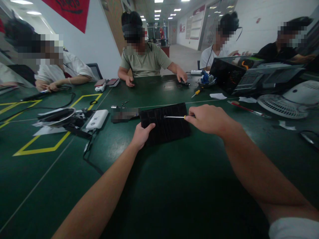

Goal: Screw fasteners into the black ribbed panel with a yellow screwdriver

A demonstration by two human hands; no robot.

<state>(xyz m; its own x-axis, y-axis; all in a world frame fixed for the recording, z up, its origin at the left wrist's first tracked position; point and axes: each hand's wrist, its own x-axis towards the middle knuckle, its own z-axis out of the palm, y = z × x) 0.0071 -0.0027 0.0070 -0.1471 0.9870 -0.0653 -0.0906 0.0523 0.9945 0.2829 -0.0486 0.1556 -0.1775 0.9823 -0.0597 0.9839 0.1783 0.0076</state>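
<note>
From my remote seat I read this work as under way, not finished. The left fingers (151,126) pinch the left edge of a black panel (174,129), thumb on its near face and the others mostly hidden. The panel sits between both sets of fingers; whether it touches the desk (179,186) I cannot tell. The right fingers (196,113) are closed round the handle of a screwdriver (175,117), its tip at the panel's face, right of the left thumb. So what I count as done is grip and tool placement; the driver work itself looks left to complete. Small dark bits (124,103) lie beyond the left fingers, though I cannot tell whether they belong to the panel. A yellow-handled tool (197,92) lies beyond the right fingers.
</note>
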